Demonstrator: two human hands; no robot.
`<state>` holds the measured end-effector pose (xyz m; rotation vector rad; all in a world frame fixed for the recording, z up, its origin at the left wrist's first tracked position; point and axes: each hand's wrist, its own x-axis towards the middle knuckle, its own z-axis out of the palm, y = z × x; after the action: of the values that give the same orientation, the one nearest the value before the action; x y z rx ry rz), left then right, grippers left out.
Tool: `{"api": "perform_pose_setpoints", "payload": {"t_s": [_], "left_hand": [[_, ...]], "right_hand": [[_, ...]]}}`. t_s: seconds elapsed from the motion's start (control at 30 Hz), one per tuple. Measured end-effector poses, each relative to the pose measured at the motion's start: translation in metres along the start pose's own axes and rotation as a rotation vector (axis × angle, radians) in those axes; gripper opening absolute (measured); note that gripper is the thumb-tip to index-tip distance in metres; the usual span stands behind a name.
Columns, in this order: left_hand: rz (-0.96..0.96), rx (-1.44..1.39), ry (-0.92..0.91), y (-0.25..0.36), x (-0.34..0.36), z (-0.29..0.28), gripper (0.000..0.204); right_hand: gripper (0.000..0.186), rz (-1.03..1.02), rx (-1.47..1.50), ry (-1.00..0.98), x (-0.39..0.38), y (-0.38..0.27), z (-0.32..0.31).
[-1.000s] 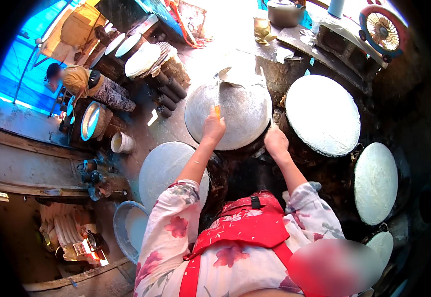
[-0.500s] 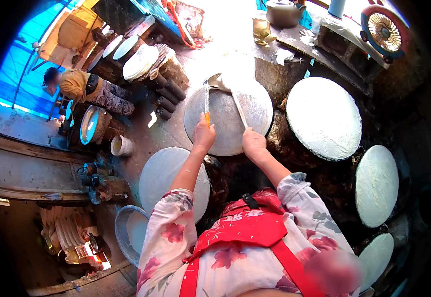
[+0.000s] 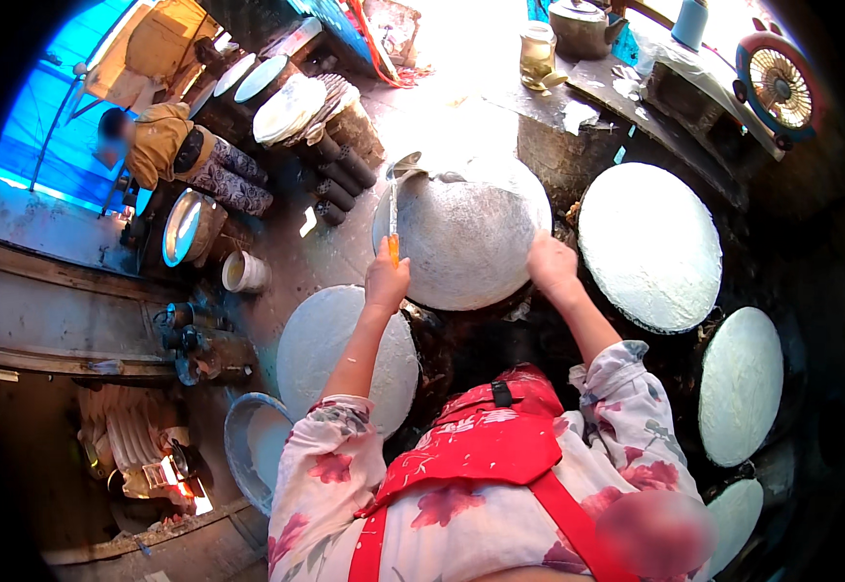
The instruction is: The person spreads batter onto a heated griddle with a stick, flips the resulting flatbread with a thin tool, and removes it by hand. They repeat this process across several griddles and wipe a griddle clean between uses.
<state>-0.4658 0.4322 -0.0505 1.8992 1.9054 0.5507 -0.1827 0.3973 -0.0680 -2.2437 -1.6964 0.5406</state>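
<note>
In the head view, our left hand [image 3: 387, 278] is clamped around the orange grip of a long, slim metal ladle [image 3: 393, 250]. The ladle points away from us, its head lying beyond the fist, over the far left rim of a wide, round, grey griddle [image 3: 471, 242]; we cannot tell whether it touches. Our right hand [image 3: 552, 260] is well apart from the left, at the griddle's right edge, its fingers curled; we cannot tell whether it grips anything.

The ladle's shaft is pale and shiny above the orange. The griddle looks slightly domed, its dull surface mottled with whitish streaks and its far side washed out by glare.

Left of our body stands a light blue, round basin [image 3: 238, 444] holding a smooth, whitish substance. Farther left we see a pale, cylindrical bucket [image 3: 256, 273], its contents unclear, and a wide, round basin with a bluish rim [image 3: 167, 248], near a person in a mustard top [image 3: 162, 136]. At the far right side, a clear, squat jar [image 3: 538, 58] with something yellowish in its lower part stands beside a dark, rounded metal kettle [image 3: 581, 34].
</note>
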Motion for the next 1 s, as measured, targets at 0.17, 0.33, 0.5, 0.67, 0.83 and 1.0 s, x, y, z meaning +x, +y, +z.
{"api": "perform_pose_setpoints", "payload": {"t_s": [0.17,0.33,0.5,0.67,0.83,1.0], "left_hand": [[-0.078,-0.058,-0.016,-0.001,-0.001,-0.002,0.059],[-0.136,-0.152,-0.008,-0.003,-0.019,-0.022,0.055],[-0.051,-0.221,0.049,-0.03,-0.014,-0.012,0.054],[-0.229,-0.429,-0.001,-0.042,-0.037,-0.018,0.051],[-0.392,-0.634,-0.083,-0.01,-0.047,-0.042,0.048],[-0.456,-0.74,-0.109,-0.012,-0.075,-0.054,0.026]], "right_hand": [[0.017,-0.229,-0.183,-0.147,0.0,-0.032,0.049],[0.016,-0.201,-0.087,-0.016,0.028,0.004,0.003],[0.018,-0.221,0.045,-0.215,0.031,-0.013,0.037],[0.017,-0.332,-0.125,-0.163,0.031,-0.016,-0.008],[0.019,-0.342,-0.178,-0.238,0.049,-0.022,0.016],[0.015,-0.441,-0.213,-0.262,0.036,-0.033,0.0]]}}
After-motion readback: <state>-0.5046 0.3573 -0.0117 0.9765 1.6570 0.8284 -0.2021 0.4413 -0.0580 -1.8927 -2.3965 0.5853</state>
